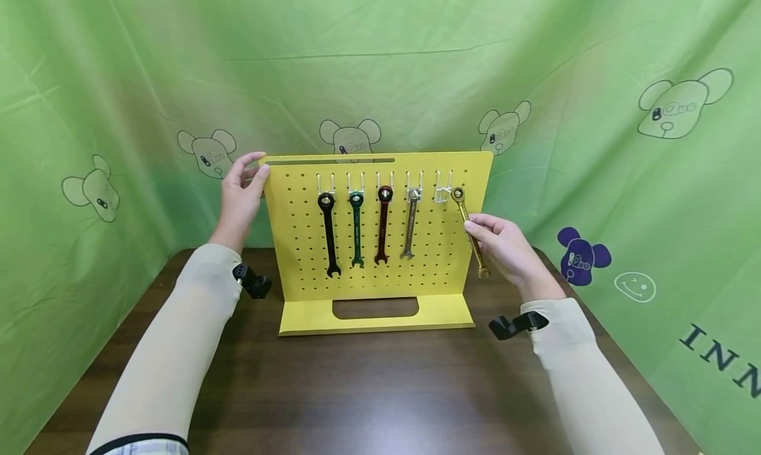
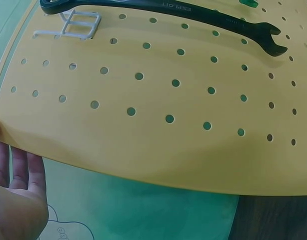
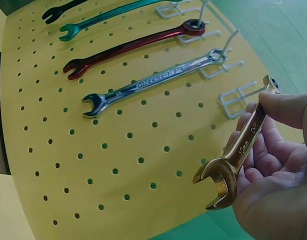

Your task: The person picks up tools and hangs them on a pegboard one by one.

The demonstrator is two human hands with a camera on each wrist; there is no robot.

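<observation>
My left hand (image 1: 240, 197) grips the upper left corner of a yellow pegboard (image 1: 440, 160), thumb in front and fingers behind. In my right hand (image 1: 508, 247) is a gold combination wrench (image 3: 243, 137), pinched by its shaft between thumb and fingers. Its open end points down, and its ring end is right at the tip of the rightmost white wire hook (image 3: 237, 100). On the other hooks hang a black wrench (image 1: 329, 237), a green wrench (image 1: 357, 230), a red wrench (image 1: 383, 227) and a silver wrench (image 1: 411, 224), ring ends up.
The pegboard stands upright on its yellow foot (image 1: 377, 323), which has a cut-out, on a dark wooden table (image 1: 357, 389). Behind and on both sides hangs a green curtain (image 1: 380, 59) printed with cartoon heads. Each wrist bears a black camera mount (image 1: 254, 283).
</observation>
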